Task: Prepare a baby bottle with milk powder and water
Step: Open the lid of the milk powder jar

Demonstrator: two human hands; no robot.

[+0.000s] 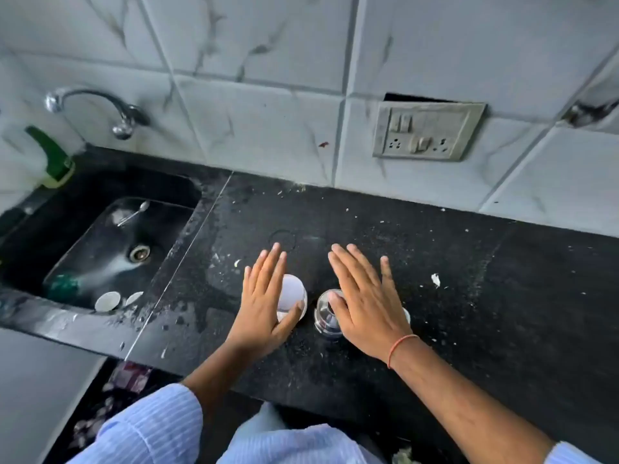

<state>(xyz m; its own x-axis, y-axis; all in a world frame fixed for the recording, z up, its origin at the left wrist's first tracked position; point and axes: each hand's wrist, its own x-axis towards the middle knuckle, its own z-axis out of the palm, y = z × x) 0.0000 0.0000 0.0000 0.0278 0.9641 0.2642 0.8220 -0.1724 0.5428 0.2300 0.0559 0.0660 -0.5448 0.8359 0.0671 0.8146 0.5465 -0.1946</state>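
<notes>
At the near edge of the frame, two pale blue striped sleeves (150, 426) reach forward over the dark speckled tabletop (469, 296). The left hand (264, 303) is spread flat with straight fingers over a white cup (294, 293), its thumb lying against the cup's near rim; whether the palm actually touches the cup cannot be told. The right hand (365, 299), with an orange thread at the wrist, is likewise spread, fingers straight and fanned, held over a clear baby bottle (326, 313) that stands upright just beside the cup, the thumb across the bottle's open mouth. A sliver of something white (406, 314) shows past the right hand's outer edge; what it is cannot be told. White specks and a small white scrap (435, 279) lie scattered on the tabletop. Farther left, a black sink (174, 195) holds a spoon (134, 214), a green item (63, 286) and two small white round pieces (108, 301). Beyond, a chrome tap (100, 107) curves from the marbled wall tiles (268, 45), and a switch-and-socket plate (427, 130) sits on the wall to the right.
</notes>
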